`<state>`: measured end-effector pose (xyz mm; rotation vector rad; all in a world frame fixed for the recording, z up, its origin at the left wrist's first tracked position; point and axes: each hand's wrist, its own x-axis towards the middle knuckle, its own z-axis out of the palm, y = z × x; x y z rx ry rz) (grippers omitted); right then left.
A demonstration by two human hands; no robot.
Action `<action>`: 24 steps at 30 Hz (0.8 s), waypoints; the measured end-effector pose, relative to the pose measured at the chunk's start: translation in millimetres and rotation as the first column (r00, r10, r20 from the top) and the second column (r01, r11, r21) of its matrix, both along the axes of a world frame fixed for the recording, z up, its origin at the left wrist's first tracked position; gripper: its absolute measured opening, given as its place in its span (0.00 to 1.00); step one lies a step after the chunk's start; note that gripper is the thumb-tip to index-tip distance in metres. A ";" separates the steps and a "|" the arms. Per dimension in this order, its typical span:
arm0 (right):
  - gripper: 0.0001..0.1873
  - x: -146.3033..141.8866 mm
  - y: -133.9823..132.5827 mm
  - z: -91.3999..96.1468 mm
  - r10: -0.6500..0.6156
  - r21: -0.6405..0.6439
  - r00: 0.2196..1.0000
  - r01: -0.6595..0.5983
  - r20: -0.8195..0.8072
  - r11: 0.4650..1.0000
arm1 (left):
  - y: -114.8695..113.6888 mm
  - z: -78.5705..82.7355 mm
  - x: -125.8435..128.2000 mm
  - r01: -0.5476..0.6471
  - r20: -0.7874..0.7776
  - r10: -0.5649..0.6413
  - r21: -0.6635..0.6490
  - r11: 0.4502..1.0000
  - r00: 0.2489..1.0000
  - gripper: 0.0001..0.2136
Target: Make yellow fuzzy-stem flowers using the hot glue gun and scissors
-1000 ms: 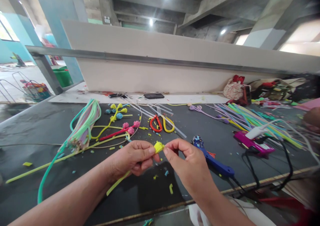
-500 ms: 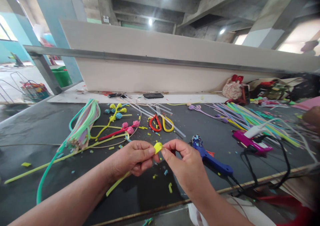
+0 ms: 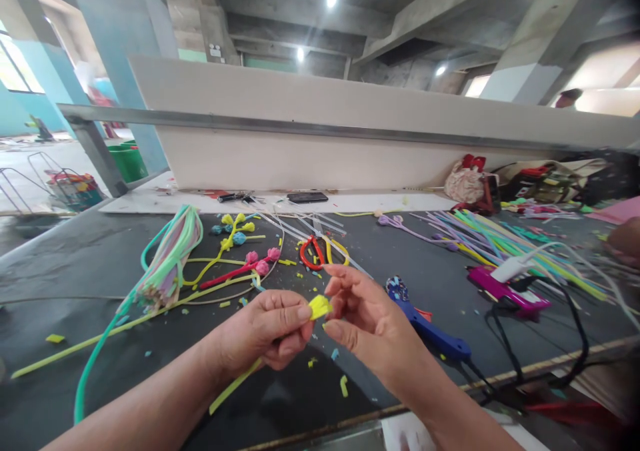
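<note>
My left hand pinches a small yellow bud between thumb and forefinger. It looks folded from fuzzy craft stem, and a yellow stem sticks out below the same hand. Just right of the bud, my right hand holds nothing, its thumb and fingers apart. Beyond the hands lie scissors with one red and one yellow handle. A yellow sprig with yellow and blue buds and a pink-budded sprig rest behind my left hand.
A blue glue gun lies right of my right hand, its cord running off the front edge. Farther right are a magenta device and loose colored stems. A bundle of pastel stems lies left. A white board stands behind.
My right hand has let go of the yellow bud and its fingers have spread apart. The bud stays in my left hand, and the view has shifted slightly.
</note>
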<state>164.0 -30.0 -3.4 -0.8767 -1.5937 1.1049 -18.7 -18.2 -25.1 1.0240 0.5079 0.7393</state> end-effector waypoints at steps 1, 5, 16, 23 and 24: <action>0.25 -0.1 -0.2 0.9 0.072 -0.053 0.997 -0.073 -0.024 0.996 | -0.1 -0.7 -0.4 0.011 -0.011 -0.011 0.005 1.000 1.000 0.14; 0.15 -1.5 -1.9 6.3 0.164 -0.140 0.986 -0.163 -0.008 0.977 | -0.4 -2.5 -1.3 0.033 -0.085 -0.031 0.023 0.999 0.996 0.14; 0.05 -5.2 0.5 0.3 0.110 -0.229 0.993 -0.098 0.043 0.969 | -0.8 3.1 0.6 0.073 -0.251 -0.048 0.090 0.993 0.967 0.16; 0.04 -6.8 9.0 -0.4 0.017 -0.326 0.999 0.000 0.049 0.945 | 3.0 0.0 4.1 0.063 -0.390 0.004 0.159 0.985 0.921 0.18; 0.04 -5.0 12.0 -0.7 -0.012 -0.336 0.999 0.028 0.048 0.942 | 4.2 1.1 2.2 0.030 -0.424 0.067 0.218 0.975 0.903 0.18</action>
